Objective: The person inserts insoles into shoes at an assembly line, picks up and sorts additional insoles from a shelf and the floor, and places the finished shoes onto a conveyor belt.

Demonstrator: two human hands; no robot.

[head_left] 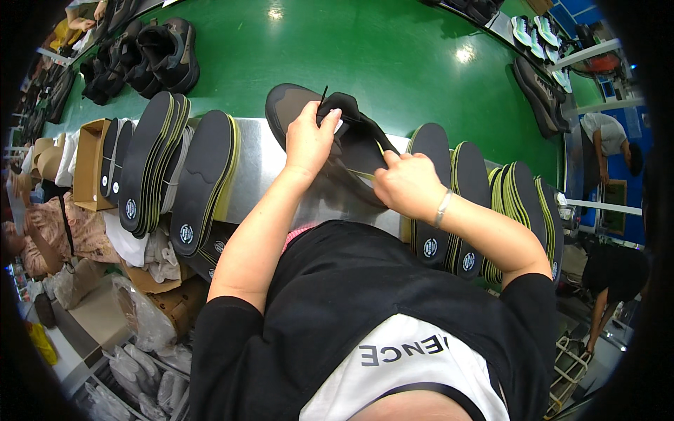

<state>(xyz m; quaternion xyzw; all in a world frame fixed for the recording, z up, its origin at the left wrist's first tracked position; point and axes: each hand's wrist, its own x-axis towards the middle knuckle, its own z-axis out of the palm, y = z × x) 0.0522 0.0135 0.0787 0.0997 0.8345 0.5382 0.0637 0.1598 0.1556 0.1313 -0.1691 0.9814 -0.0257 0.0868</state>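
A dark brown and black shoe (284, 105) lies tilted in front of me, its toe pointing to the far left. My left hand (312, 139) is closed on the shoe around its tongue and laces. At the shoe's opening, my right hand (413, 184) has its fingers closed on an insole (362, 175). Only a yellow-green edge of that insole shows; the rest is hidden by the hand and the shoe's collar. A metal plate (251, 158) lies under the near side of the shoe.
Stacked black insoles with yellow-green edges stand left (203, 175) and right (469, 189) of me. Several dark shoes (168, 56) sit on the green table (393, 42) at the far left. Another shoe (539, 98) lies right. A cardboard box (90, 165) and co-workers are at the sides.
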